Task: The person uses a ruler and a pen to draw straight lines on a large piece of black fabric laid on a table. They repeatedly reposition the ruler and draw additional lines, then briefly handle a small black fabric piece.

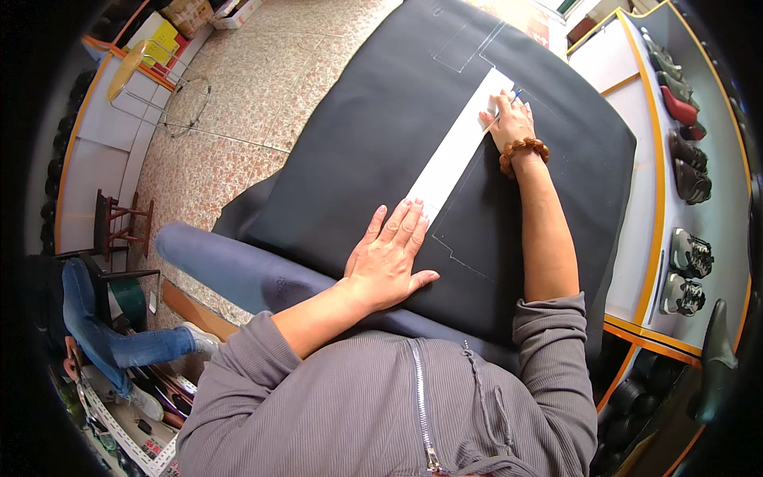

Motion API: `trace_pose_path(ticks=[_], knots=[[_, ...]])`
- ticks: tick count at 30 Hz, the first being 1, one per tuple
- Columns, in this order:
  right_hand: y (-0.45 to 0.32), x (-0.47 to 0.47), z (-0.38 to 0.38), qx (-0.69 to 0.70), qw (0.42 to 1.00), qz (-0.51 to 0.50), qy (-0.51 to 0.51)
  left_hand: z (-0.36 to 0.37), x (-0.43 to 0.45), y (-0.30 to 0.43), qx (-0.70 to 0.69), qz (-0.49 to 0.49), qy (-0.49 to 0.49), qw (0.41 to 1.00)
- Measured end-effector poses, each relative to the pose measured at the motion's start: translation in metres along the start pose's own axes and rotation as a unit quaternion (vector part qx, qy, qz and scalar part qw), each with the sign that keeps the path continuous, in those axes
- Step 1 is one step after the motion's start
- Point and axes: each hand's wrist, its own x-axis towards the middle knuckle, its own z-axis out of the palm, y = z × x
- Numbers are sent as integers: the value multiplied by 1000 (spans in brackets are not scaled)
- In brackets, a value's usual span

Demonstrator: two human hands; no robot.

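A long white strip template [456, 146] lies slantwise on a large black leather-like sheet [357, 143]. My left hand [387, 250] rests palm down over its near end, fingers apart, holding nothing. At the far end, my right hand [509, 116] presses on the strip with its fingertips. Between those fingers runs a thin pen [517, 95] with a blue end; much of it is hidden. Thin pale lines mark stepped outlines on the sheet, beyond the strip and to its right. Brown beads [524, 152] circle my right wrist.
Along the sheet's near edge lies a rolled blue-grey length of material [220, 256], against my body. Shelves with several shoes [691, 256] stand at right. On the left are a round-seat stool [126, 68], a small dark wooden stool [122, 223] and a seated person's jeans-clad leg [143, 346].
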Motion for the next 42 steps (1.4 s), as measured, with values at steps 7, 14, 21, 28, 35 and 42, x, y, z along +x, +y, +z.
trace_pose_path(ticks=[7, 14, 21, 28, 35, 42], knots=[[-55, -36, -33, -48, 984, -118, -128, 1, -4, 0, 5, 4, 20, 1000], [-98, -98, -59, -12, 975, -108, -195, 8, -9, 4, 7, 8, 58, 998], [-117, -124, -69, -15, 968, -78, -239, 17, -55, 38, -6, 20, 75, 997], [-117, -122, -64, -33, 966, -87, -239, 14, -69, 42, -18, 20, 102, 994], [-108, -111, -68, -51, 967, -98, -228, -9, -37, 24, -5, 18, 50, 999], [-91, -97, -61, -12, 972, -91, -216, -21, 12, 21, -122, -101, -45, 986]])
